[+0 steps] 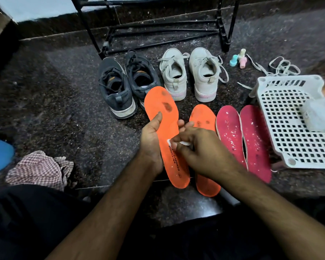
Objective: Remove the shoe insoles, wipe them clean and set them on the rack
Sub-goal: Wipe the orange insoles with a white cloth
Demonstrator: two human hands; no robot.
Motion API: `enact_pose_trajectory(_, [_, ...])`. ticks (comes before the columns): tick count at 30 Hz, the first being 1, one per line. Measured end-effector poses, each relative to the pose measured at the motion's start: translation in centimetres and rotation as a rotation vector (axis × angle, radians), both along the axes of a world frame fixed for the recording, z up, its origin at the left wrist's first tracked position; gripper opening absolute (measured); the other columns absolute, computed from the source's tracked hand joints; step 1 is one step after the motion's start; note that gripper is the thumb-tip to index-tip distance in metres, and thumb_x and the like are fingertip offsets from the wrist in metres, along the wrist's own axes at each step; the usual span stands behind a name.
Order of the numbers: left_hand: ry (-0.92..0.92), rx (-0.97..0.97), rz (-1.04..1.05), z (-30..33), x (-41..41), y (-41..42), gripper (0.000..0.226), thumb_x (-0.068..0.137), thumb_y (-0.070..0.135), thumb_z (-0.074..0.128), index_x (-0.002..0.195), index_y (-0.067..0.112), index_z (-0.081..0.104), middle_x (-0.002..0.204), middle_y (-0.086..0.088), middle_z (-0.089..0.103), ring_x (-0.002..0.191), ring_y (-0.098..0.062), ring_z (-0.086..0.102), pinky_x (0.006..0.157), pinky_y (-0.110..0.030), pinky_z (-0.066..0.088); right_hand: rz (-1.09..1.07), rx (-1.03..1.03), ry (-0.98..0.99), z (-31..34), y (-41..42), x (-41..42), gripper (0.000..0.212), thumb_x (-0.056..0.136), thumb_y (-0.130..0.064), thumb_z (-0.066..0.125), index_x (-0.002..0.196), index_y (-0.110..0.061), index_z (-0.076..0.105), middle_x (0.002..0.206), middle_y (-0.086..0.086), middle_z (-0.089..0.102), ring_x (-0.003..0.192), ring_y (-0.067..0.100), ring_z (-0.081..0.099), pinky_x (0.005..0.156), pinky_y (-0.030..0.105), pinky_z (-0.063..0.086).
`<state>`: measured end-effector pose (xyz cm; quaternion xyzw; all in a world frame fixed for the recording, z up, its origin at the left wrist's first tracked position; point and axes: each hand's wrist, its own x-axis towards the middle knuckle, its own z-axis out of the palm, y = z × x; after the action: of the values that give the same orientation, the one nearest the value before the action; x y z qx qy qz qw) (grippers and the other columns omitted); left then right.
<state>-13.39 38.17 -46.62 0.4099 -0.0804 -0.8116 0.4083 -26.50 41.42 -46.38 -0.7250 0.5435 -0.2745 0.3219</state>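
dark speckled floor [64, 109] carries 2 shoe pairs. left hand [152, 139] grips an orange insole [167, 128] raised above it; right hand [199, 147] pinches a white wipe [183, 143] against it.

A black metal-tube shoe rack [158, 25] stands at the far side. Near it lie dark grey sneakers [128, 85] on the left and white lace-up sneakers [189, 74] on the right. Nearer, left to right: an orange foam insole [165, 117] held in the hands, a second orange insole [204, 177], two pink insoles [242, 136], a white perforated plastic basket [289, 119]. A checked cloth [38, 167] lies near left.
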Motion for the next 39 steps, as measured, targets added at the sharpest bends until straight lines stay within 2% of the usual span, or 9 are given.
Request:
enact_pose_trajectory(3, [0.026,-0.001,-0.017,0.2,0.0,0.0,0.059,0.096,0.055,0.042,0.093,-0.001,0.061,0.109,-0.026,0.068,0.089,-0.033,0.073,0.081,-0.044,0.056,-0.037,0.178,-0.102,-0.3,0.1,-0.6,0.012,0.091,-0.024,0.066,0.082,-0.026,0.075,0.077,-0.01,0.073,0.074,0.001,0.064,0.073,0.027,0.051])
enact_pose_trajectory(7, [0.055,-0.051,-0.091,0.5,-0.9,0.7,0.055,0.094,0.053,0.046,0.098,0.001,0.064,0.1,-0.02,0.071,0.092,-0.032,0.069,0.094,-0.044,0.052,-0.24,0.124,-0.267,-0.6,-0.2,-0.9,0.014,0.092,-0.03,0.064,0.086,-0.025,0.076,0.087,-0.01,0.075,0.1,-0.002,0.066,0.088,0.019,0.048])
enact_pose_trajectory(16, [0.009,-0.011,-0.055,0.3,-0.3,0.5,0.061,0.095,0.057,0.043,0.1,-0.001,0.064,0.109,-0.023,0.071,0.092,-0.032,0.072,0.084,-0.041,0.059,-0.085,-0.045,0.227,0.2,0.1,-0.4,0.016,0.088,-0.036,0.064,0.088,-0.022,0.073,0.086,0.002,0.072,0.084,0.025,0.067,0.074,0.039,0.052])
enact_pose_trajectory(23, [0.072,-0.1,-0.06,0.8,-1.4,1.0,0.066,0.102,0.05,0.036,0.087,0.002,0.079,0.092,-0.02,0.075,0.079,-0.031,0.074,0.074,-0.039,0.061,-0.312,-0.064,-0.187,1.0,-0.1,-2.2,0.008,0.092,-0.026,0.065,0.1,-0.028,0.065,0.077,-0.007,0.072,0.066,0.01,0.065,0.063,0.03,0.051])
enact_pose_trajectory(28, [0.043,-0.119,-0.049,0.7,-1.3,1.1,0.071,0.103,0.05,0.032,0.072,0.007,0.08,0.082,-0.012,0.076,0.075,-0.022,0.074,0.076,-0.032,0.059,-0.231,-0.062,-0.013,0.2,-1.2,-0.7,0.006,0.089,-0.028,0.065,0.094,-0.026,0.068,0.074,-0.01,0.066,0.069,0.007,0.06,0.066,0.027,0.045])
enact_pose_trajectory(31, [-0.022,-0.077,0.007,0.5,-0.8,0.9,0.062,0.1,0.054,0.039,0.084,0.005,0.073,0.083,-0.013,0.073,0.072,-0.026,0.071,0.072,-0.035,0.06,-0.123,-0.004,0.084,0.0,-1.1,-0.1,0.008,0.089,-0.024,0.065,0.089,-0.027,0.072,0.069,-0.01,0.062,0.071,0.011,0.057,0.068,0.028,0.042])
enact_pose_trajectory(34, [-0.042,-0.029,-0.018,0.7,-0.6,0.7,0.062,0.098,0.058,0.039,0.096,0.0,0.061,0.103,-0.023,0.073,0.089,-0.032,0.072,0.076,-0.04,0.061,0.014,0.024,0.22,0.5,-0.6,-0.5,0.012,0.088,-0.021,0.063,0.084,-0.027,0.073,0.076,-0.004,0.069,0.076,0.017,0.062,0.069,0.032,0.045])
enact_pose_trajectory(37, [-0.034,-0.031,-0.041,0.9,-1.0,0.8,0.065,0.099,0.059,0.038,0.1,-0.003,0.061,0.124,-0.029,0.065,0.114,-0.037,0.065,0.092,-0.046,0.055,0.051,0.131,0.171,0.6,-0.3,-2.0,0.017,0.089,-0.019,0.063,0.077,-0.028,0.071,0.065,-0.014,0.062,0.061,0.001,0.054,0.062,0.024,0.038])
enact_pose_trajectory(39, [-0.014,-0.045,-0.048,0.9,-1.3,1.1,0.066,0.1,0.055,0.039,0.094,-0.004,0.069,0.111,-0.026,0.071,0.102,-0.035,0.07,0.09,-0.044,0.056,-0.041,0.154,-0.003,0.3,-0.2,-2.7,0.017,0.091,-0.023,0.063,0.077,-0.029,0.07,0.066,-0.016,0.065,0.066,-0.003,0.059,0.066,0.025,0.046])
